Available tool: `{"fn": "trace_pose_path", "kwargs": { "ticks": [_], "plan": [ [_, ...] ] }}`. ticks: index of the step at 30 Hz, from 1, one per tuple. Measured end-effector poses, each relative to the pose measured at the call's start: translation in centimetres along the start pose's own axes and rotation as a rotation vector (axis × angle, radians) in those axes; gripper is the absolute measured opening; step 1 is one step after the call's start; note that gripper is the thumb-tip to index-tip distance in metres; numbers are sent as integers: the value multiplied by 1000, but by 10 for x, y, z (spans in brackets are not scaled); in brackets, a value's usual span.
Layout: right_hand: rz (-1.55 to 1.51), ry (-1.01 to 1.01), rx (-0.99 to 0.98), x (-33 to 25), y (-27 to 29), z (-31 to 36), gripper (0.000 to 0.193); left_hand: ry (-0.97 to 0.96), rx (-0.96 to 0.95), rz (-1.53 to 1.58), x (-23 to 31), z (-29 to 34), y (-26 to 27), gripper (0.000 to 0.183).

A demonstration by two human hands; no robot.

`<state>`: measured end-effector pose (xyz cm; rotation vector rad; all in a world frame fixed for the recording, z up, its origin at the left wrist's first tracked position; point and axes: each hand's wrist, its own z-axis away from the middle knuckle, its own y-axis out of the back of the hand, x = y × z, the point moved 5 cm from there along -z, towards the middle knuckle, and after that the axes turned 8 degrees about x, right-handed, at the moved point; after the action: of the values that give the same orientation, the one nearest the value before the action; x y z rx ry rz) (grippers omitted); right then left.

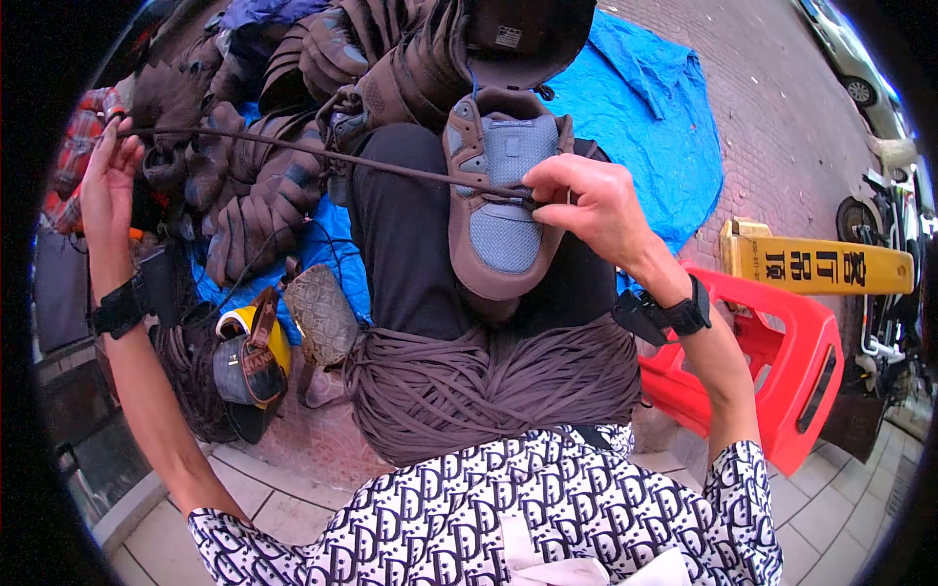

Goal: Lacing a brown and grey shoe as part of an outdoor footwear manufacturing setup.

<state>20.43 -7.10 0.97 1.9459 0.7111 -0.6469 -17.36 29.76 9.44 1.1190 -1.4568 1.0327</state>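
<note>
Brick pavement (674, 49) spans the upper right as the left hand (110, 168), upper left, pinches a stretched lace (293, 148); the right hand (593, 203) pinches lacing (508, 196) on a brown-and-blue shoe (500, 246), upper center, atop dark-trousered knees (399, 195).

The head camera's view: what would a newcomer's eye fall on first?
Probably the dark lace, stretched from the left hand at upper left to the brown-and-blue shoe near the middle, where the right hand's fingertips are. Next, perhaps, the thick bundle of brown laces across the lap. Bright color draws the eye too: blue tarp beyond the shoe, red plastic stool at right.
</note>
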Motion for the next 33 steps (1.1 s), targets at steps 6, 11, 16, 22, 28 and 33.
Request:
{"fn": "trace_pose_path", "kwargs": {
  "ticks": [6, 11, 16, 22, 28, 33],
  "plan": [
    [241, 275, 23, -14, -5, 2, 18, -43, -26, -95, 3, 26, -40, 31],
    [308, 308, 29, -16, -7, 1, 19, -57, -66, -263, 4, 41, -63, 31],
    [218, 215, 18, -7, -2, 6, 28, -120, -372, -650, -12, 132, -186, 16],
    [172, 191, 70, -7, -5, 9, 30, -692, -743, -625, -47, 231, -284, 17],
    [-74, -186, 33, 5, -7, 15, 28, -850, -812, -748, -63, 251, -303, 15],
    [-310, -413, 48, 4, -9, 19, 26, -927, -838, -808, -62, 253, -310, 14]
  ]
}}
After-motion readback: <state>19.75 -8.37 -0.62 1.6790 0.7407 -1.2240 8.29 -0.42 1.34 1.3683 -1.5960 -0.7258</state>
